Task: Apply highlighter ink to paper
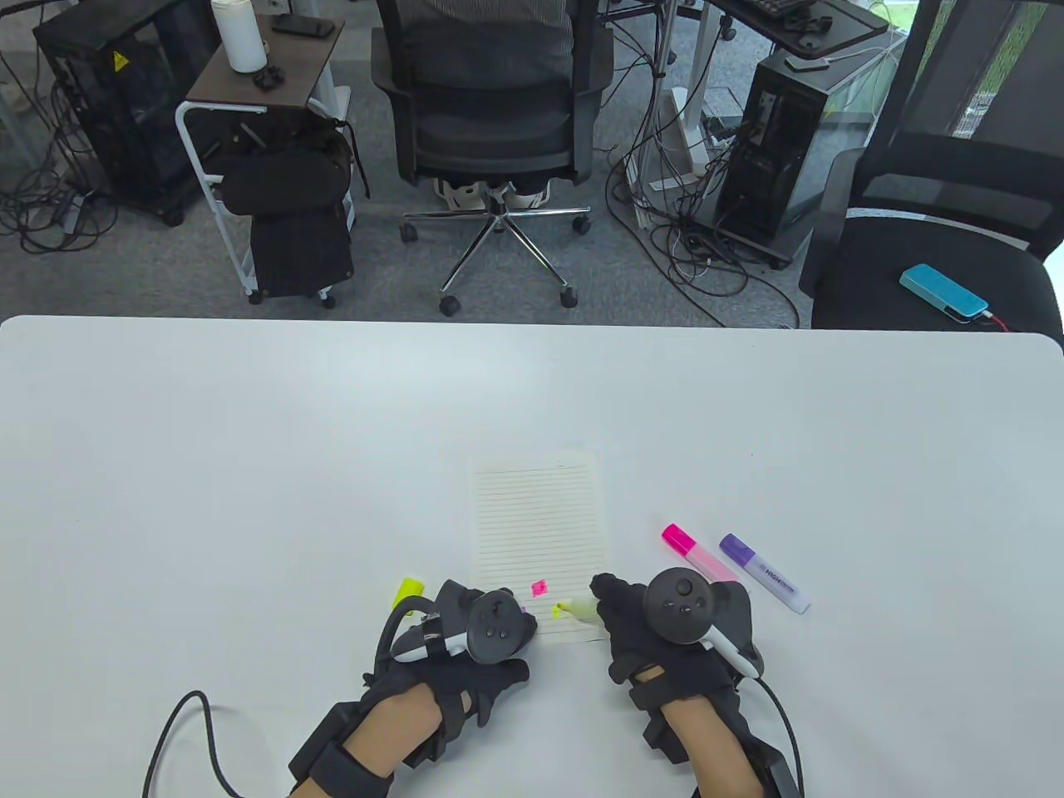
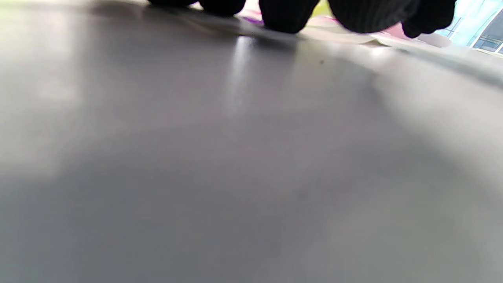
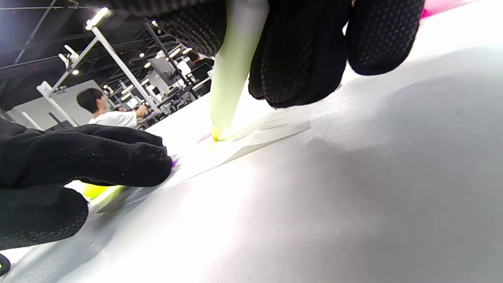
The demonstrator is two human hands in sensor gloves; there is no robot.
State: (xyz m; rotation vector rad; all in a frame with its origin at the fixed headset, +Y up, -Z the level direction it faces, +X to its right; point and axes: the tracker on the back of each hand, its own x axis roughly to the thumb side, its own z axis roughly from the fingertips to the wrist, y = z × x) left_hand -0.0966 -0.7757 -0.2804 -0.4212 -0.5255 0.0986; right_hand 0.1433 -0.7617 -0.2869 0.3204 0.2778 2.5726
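Right hand [image 1: 657, 636] is gripping the yellow highlighter [image 3: 232, 74], its tip touching the paper [image 1: 536, 515] near the bottom. Left hand [image 1: 465, 640] is pressing flat fingers [image 3: 98, 157] on the paper's corner; keeping it pinned is helping the ink go on neatly

right hand [image 1: 665, 632] gripping a yellow highlighter [image 1: 579, 608] with its tip on the lined paper [image 1: 538, 532] beside a yellow mark, left hand [image 1: 465, 644] resting at the paper's lower left corner, pink highlighter [image 1: 697, 555] and purple highlighter [image 1: 763, 573] lying side by side right of the paper, yellow cap [image 1: 408, 590] left of the left hand
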